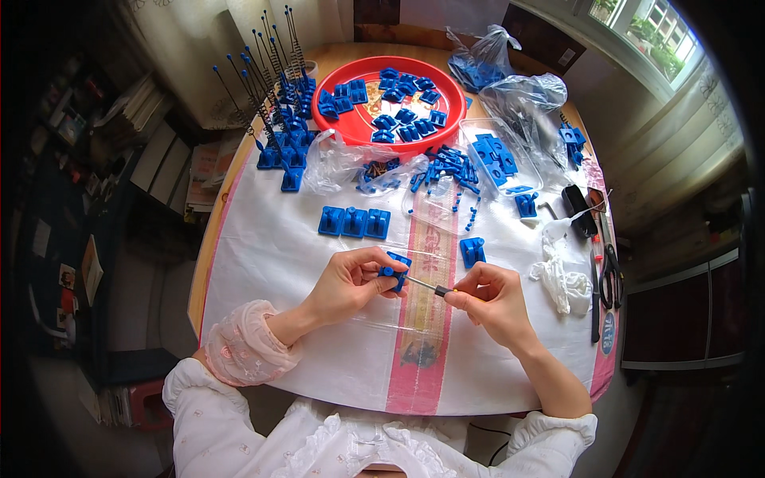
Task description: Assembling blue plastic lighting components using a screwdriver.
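Note:
My left hand (pixel 351 280) grips a small blue plastic block (pixel 395 269) above the middle of the table. My right hand (pixel 488 296) pinches the dark handle of a thin metal driver (pixel 426 285) whose tip reaches into the block. Just beyond my hands lie a row of three blue plastic pieces (pixel 355 221) and a single blue piece (pixel 472 251).
A red round tray (pixel 454 99) of blue parts stands at the back, with blue bases carrying upright springs (pixel 275 95) to its left. Clear bags (pixel 510 88) of blue parts, loose pins (pixel 450 171), white gloves (pixel 558 271), scissors and pliers (pixel 610 275) lie right.

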A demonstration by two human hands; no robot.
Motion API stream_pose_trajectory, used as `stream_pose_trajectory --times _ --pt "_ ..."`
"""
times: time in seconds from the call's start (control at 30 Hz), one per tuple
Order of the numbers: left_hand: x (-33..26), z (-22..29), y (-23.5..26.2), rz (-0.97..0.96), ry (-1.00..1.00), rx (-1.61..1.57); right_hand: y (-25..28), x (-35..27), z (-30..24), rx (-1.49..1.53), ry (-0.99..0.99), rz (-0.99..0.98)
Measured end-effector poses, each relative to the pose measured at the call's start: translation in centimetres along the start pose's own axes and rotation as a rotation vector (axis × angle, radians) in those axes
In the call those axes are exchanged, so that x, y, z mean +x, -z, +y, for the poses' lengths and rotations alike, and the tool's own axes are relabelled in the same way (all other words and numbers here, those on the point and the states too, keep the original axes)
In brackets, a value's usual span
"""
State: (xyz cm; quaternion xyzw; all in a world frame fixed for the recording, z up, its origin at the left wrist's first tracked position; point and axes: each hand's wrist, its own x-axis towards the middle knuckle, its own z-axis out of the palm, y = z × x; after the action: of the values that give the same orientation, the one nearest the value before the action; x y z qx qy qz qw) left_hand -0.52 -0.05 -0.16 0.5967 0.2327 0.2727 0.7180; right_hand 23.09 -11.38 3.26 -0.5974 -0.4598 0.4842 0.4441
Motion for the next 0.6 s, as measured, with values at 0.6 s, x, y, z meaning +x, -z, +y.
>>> stream_pose_trajectory --times 0.6 --pt "0.3 -0.1 0.3 0.018 0.060 -0.079 -1.2 -0.2 0.4 -0.577 0.595 0.074"
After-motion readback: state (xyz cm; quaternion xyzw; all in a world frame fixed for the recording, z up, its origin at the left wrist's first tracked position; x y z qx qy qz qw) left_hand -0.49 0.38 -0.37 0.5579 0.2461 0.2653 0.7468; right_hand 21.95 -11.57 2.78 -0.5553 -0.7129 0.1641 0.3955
